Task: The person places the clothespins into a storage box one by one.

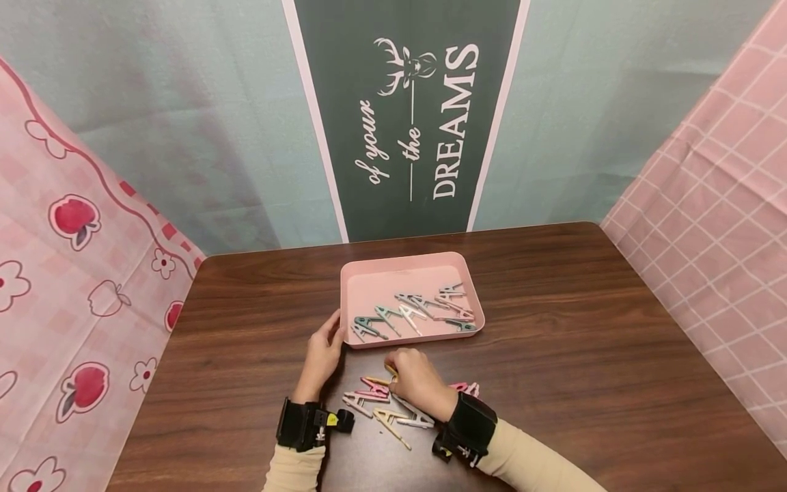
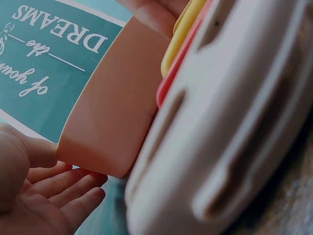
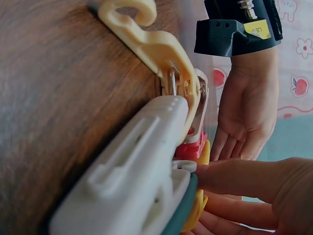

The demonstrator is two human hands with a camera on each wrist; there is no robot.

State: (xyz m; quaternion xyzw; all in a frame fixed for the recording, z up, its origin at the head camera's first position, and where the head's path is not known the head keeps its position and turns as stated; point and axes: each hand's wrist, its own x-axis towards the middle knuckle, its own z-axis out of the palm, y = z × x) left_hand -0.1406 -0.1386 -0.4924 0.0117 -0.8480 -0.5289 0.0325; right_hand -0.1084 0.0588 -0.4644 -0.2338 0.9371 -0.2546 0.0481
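My left hand [image 1: 321, 354] is at the near left corner of a pink tray [image 1: 406, 262]. Its thumb touches the tray wall [image 2: 110, 112] in the left wrist view, with the other fingers extended below. Thumb and fingers of my right hand [image 1: 421, 383] pinch a yellow clothespin [image 3: 199, 208] low over a loose pile, just in front of the tray. In that pile lie a cream clothespin [image 1: 391, 417], a pink one [image 1: 376, 388], and white ones [image 1: 363, 402], partly covered by the right hand. Several green, white, grey and pink clothespins [image 1: 410, 318] lie inside the tray.
Dark brown wooden table [image 1: 584, 355] surrounds the tray and pile. Pink clothespins [image 1: 465, 388] lie right of the right wrist. Behind the table hangs a grey-green cloth [image 1: 412, 219] with lettering; pink patterned cloths [image 1: 92, 328] hang at both sides.
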